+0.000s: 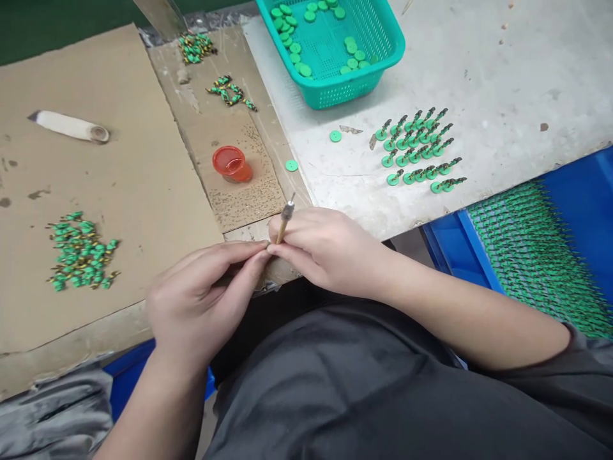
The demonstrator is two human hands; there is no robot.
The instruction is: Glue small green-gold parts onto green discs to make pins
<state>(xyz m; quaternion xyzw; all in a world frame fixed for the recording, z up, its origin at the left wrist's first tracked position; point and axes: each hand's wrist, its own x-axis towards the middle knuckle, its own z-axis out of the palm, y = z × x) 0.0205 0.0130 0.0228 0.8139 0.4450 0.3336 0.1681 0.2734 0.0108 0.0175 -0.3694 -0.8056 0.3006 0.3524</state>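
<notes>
Both my hands meet at the table's front edge, fingertips touching. My right hand (pixel 330 249) is closed on a thin wooden-handled tool (pixel 284 223), which points up and away with a dark collar and a fine tip. My left hand (pixel 205 287) pinches thumb against forefinger; whatever sits between them is hidden by the fingers. Just beyond stands a small red cup (pixel 230 164) on a speckled cardboard piece (pixel 253 207). One green disc (pixel 292 165) lies right of the cup, and another green disc (pixel 335 136) farther back.
Small green, yellow and dark figures (pixel 83 252) lie heaped at left, with smaller piles (pixel 196 48) behind. Several figures stand on green discs (pixel 419 150) at right. A teal basket (pixel 335 96) holds discs. A white tapered object (pixel 69 126) lies on cardboard. Blue trays (pixel 479 249) sit below the table.
</notes>
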